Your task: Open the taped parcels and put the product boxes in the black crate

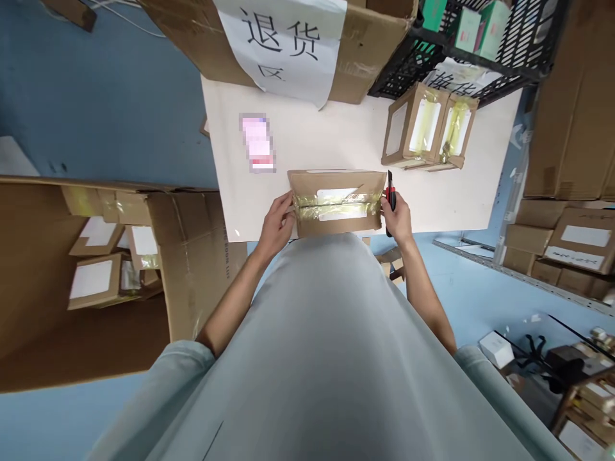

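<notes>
Fingers of the right hand [398, 218] clasp a utility knife [392, 200], covering part of its handle; those of the left hand [277, 225] grasp the left end of a taped box [307, 224], some fingertips hidden. The box, its label [336, 196] unreadable under shiny tape, is at the near edge of a white table [331, 141]. Beyond, a black crate [403, 73] is cut off.

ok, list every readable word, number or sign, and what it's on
"退货区": white sheet on the big box at top
"换货", apparently, partly hidden: crumpled sheet on the black crate
"OOM LIFE", start unclear: left carton
Too blurred: marks on the shelf carton at right
Unreadable: labels on the front carton and paired cartons; pixelated item
</notes>
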Demonstrator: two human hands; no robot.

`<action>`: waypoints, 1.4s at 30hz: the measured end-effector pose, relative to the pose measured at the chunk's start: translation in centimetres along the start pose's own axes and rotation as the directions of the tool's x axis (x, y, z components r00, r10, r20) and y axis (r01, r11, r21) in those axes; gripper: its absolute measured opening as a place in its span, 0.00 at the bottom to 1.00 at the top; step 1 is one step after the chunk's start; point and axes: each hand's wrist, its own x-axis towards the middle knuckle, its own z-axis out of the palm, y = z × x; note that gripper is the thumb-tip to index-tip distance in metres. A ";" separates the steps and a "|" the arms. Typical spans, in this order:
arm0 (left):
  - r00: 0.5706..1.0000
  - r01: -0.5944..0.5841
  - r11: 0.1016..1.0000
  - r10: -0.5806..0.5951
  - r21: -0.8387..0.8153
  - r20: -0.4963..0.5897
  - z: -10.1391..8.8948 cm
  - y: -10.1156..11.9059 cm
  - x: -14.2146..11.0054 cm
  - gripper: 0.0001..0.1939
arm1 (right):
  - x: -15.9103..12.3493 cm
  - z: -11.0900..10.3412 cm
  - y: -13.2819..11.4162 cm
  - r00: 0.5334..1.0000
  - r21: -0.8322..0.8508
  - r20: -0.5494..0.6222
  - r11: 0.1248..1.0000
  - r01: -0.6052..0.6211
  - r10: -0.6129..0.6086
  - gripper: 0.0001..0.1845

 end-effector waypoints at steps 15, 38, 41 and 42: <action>0.997 0.058 0.998 -0.058 -0.003 -0.056 -1.0 0.0 7.8 0.34 | -5.7 4.0 -14.5 0.938 -0.010 0.289 0.981 -0.195 0.190 0.28; 0.997 0.061 0.997 -0.059 0.048 -0.040 -0.6 1.1 10.4 0.12 | -4.9 11.6 -24.1 0.842 -0.587 0.388 0.805 -0.087 0.374 0.38; 0.997 0.057 0.996 -0.053 0.064 -0.064 -0.3 1.2 10.1 0.12 | -5.1 11.6 -24.1 0.837 -0.584 0.400 0.807 -0.082 0.375 0.35; 0.996 0.056 0.996 -0.051 0.071 -0.072 -0.3 1.2 10.1 0.12 | -5.1 11.6 -24.1 0.838 -0.581 0.401 0.810 -0.080 0.370 0.34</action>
